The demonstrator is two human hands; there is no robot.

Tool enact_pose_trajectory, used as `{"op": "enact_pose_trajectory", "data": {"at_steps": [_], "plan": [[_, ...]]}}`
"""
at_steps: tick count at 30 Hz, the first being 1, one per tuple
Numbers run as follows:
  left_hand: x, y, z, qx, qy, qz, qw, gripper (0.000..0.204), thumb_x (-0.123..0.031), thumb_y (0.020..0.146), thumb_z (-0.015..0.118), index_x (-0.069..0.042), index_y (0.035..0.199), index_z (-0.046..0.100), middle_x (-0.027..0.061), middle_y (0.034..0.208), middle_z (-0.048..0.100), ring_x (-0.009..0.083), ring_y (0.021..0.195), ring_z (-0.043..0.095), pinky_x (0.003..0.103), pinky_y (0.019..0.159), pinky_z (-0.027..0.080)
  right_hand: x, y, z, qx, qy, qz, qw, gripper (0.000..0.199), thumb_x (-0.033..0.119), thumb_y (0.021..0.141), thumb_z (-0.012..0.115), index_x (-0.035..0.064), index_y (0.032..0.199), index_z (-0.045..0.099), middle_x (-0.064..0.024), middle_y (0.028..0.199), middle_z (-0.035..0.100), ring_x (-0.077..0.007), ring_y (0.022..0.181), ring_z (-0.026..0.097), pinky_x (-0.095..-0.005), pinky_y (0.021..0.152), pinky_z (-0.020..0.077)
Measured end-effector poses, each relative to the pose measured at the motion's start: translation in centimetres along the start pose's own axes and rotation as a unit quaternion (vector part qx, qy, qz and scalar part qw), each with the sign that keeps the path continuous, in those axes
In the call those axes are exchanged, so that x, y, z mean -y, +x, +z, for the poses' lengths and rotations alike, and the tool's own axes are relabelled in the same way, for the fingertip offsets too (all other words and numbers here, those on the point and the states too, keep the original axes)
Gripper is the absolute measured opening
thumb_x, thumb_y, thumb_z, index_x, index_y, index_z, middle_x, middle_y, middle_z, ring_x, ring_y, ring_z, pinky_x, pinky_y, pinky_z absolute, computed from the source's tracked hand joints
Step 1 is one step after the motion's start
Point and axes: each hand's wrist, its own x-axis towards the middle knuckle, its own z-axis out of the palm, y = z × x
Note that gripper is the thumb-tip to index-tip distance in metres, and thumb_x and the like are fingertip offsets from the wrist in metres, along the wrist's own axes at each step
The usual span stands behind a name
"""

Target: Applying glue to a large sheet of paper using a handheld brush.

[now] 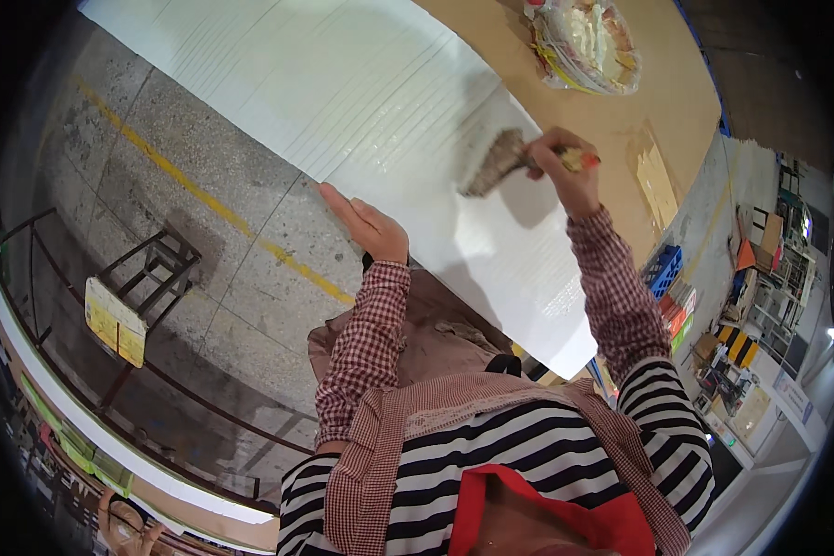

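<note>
My right hand (565, 169) grips a wide brush (497, 165) by its handle. The brush's brownish bristles hang over a long white panel (343, 83); whether they touch it I cannot tell. Many close parallel lines cross the panel, and its middle has a wet-looking sheen. At the panel's left edge is my left hand (372, 227), fingers stretched out and holding nothing. Beyond my right hand, a plastic-lined tub (590, 46) holds a pale cream paste and stands on the tan tabletop (681, 69).
Thin tan strips (656, 183) lie at the tabletop's right edge. A stool (119, 320) with a worn yellow-white seat stands left on the concrete floor, near a yellow line (171, 173). Right, there is a blue crate (662, 271). Another person (125, 533) is at lower left.
</note>
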Motion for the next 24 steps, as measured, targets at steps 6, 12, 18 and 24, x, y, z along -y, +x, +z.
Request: {"op": "enact_pose_trajectory", "data": {"at_steps": [6,12,18,24], "plan": [[-0.4,0.0,0.0,0.015,0.019,-0.018,1.0,0.054,-0.019,0.103,0.023,0.008,0.147,0.008,0.0235,0.155,0.008,0.0323,0.145,0.009,0.039,0.118,0.009,4.2,2.0,2.3,-0.019,0.05,-0.083,0.995,0.009,0.008,0.085,0.065,-0.0012,0.084,0.064,-0.0066,0.079,0.065,-0.0101,0.064,0.061,-0.0227,0.059,0.0532],[0.1,0.0,-0.1,0.015,-0.002,-0.008,1.0,0.053,-0.018,0.103,0.023,0.008,0.147,0.007,0.0238,0.155,0.007,0.0321,0.145,0.008,0.039,0.118,0.009,1.4,3.6,2.2,-0.02,0.033,-0.042,0.998,0.01,0.009,0.085,0.065,-0.0008,0.081,0.063,-0.0056,0.076,0.063,-0.01,0.063,0.061,-0.0229,0.058,0.0527],[0.4,0.1,-0.2,0.012,0.018,-0.009,1.0,0.053,-0.018,0.103,0.025,0.011,0.145,0.011,0.0265,0.154,0.009,0.0366,0.144,0.01,0.043,0.117,0.011,4.9,3.9,3.2,-0.011,0.052,-0.085,0.995,0.012,0.008,0.087,0.063,-0.0013,0.079,0.062,-0.0083,0.079,0.065,-0.0108,0.061,0.061,-0.022,0.057,0.0525],[0.3,0.2,-0.2,0.014,0.013,-0.005,1.0,0.054,-0.018,0.103,0.025,0.011,0.145,0.011,0.0263,0.154,0.008,0.0367,0.144,0.01,0.043,0.117,0.011,3.4,7.4,4.4,0.006,0.068,-0.118,0.991,0.009,0.007,0.087,0.063,-0.0005,0.082,0.063,-0.0097,0.086,0.067,-0.012,0.063,0.062,-0.0232,0.059,0.0535]]}}
